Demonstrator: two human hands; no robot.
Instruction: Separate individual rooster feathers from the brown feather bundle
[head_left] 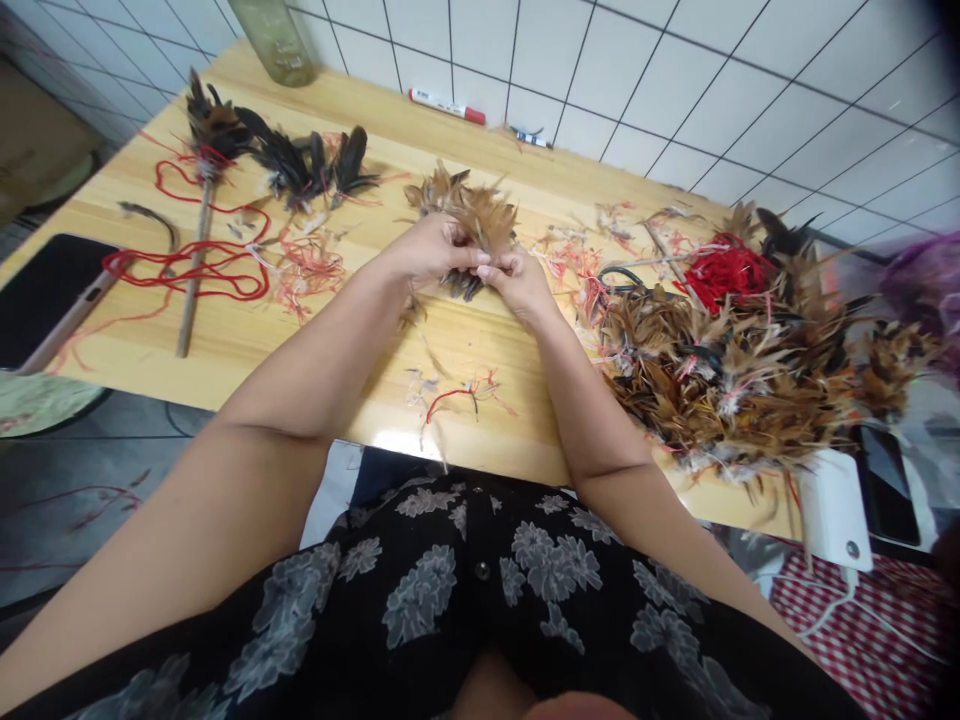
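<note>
A bunch of brown feathers (pixel 491 215) is between my two hands at the middle of the table. My left hand (pixel 431 250) is closed on it from the left, thumb and fingers pinched together. From the right, my right hand (pixel 521 285) pinches at its base, the two thumb tips almost meeting. Darker feather ends show beneath the fingers, and the exact grip point is partly hidden. Just behind the left hand lies more brown feather (pixel 435 188). Nearer my body, a short red thread (pixel 450 392) rests among loose feather scraps.
At right, a large feather pile (pixel 720 380) surrounds red string (pixel 727 272), with scissors (pixel 626 280) beside it. Left are a stick with dark feathers (pixel 196 255), red cord (pixel 232 270), black feathers (pixel 300 165) and a phone (pixel 52 295). A marker (pixel 446 105) lies along the tiled wall.
</note>
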